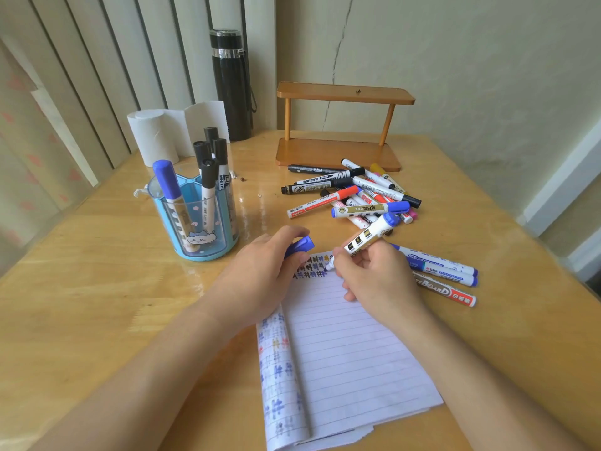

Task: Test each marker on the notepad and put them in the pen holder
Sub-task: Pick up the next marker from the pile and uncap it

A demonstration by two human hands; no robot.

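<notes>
Two hands busy. Right hand (374, 275): fingers pinched round a white marker (369, 237) with a blue end, uncapped, tilted, tip down at the top edge of the notepad (344, 346) beside a row of blue test marks. Left hand (260, 271): fingers curled round the blue cap (302, 245), palm over the pad's top-left corner. Three markers (445, 271) lie on the table (97, 288) just right of the right hand. Loose marker pile (357, 193) further back, in front of a wooden shelf (341, 125). Blue pen holder (195, 222) stands left of the pad, well apart, holding one blue-capped and four black-capped markers. Behind it: paper roll (156, 135), black flask (231, 86).
</notes>
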